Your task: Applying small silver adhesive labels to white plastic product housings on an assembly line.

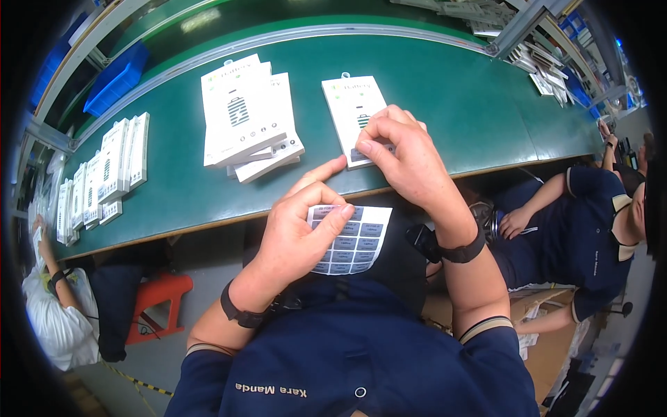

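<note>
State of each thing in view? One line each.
Left hand: gripping label sheet
Label sheet: held over lap, grey labels on, top right bare
Right hand: fingertips at near end of single box
Single box: flat, face up, partly covered
Stacked boxes: face up, askew
Left boxes: overlapping in a row
Blue bin: contents unclear
Red stool: upright

A navy shirt [313, 347] has beige-striped short sleeve cuffs [488, 326], pale lettering [271, 390] on its left chest and a small white ring [360, 392]; black wristbands [240, 312] sit beyond the shirt's cuffs.
</note>
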`<state>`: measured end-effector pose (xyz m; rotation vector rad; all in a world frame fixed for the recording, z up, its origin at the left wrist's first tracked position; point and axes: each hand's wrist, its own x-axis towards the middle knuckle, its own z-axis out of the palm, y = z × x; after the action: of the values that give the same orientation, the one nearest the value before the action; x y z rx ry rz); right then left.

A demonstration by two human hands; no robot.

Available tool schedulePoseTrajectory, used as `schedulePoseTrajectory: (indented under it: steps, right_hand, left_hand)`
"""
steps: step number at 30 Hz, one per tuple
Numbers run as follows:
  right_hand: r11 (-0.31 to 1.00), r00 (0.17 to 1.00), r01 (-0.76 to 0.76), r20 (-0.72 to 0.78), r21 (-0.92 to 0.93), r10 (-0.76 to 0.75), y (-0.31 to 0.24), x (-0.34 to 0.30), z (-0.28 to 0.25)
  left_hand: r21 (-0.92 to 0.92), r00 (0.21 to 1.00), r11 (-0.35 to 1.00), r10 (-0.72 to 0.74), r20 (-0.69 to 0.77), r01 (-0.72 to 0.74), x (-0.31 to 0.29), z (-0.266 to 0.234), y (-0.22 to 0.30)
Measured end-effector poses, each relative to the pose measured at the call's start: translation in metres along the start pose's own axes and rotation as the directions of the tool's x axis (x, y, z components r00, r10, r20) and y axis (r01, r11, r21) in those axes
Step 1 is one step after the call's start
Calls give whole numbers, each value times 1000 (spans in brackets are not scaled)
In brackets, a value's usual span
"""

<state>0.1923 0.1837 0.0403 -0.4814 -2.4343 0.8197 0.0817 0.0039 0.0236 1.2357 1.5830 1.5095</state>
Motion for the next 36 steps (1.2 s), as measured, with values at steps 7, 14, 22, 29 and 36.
schedulePoseTrajectory:
  steps: [7, 14, 22, 29, 36]
  right_hand:
    - [997, 999, 27, -24, -74, -28, -1, -1, 2]
    - [965, 946, -35, -319, -260, -51, 6, 7, 17]
    - [915, 954, -91, -228, 393, 193, 3, -26, 9]
    - [735, 917, 191, -385, 650, 102, -44, -14, 31]
    - [887, 984, 177, -86, 426, -156, -73, 16, 59]
  left_hand:
    - [-7, 1000, 1000, 12, -2, -12, 3, 1, 0]
    - [-107, 998, 992, -63, -19, 61, 6, -5, 3]
    - [-297, 994, 955, 21, 108, 12, 21, 9, -5]
    - [-148, 927, 915, 368, -66, -374, 0, 2, 29]
    - [20, 886, 958, 271, -376, -284, -27, -50, 19]
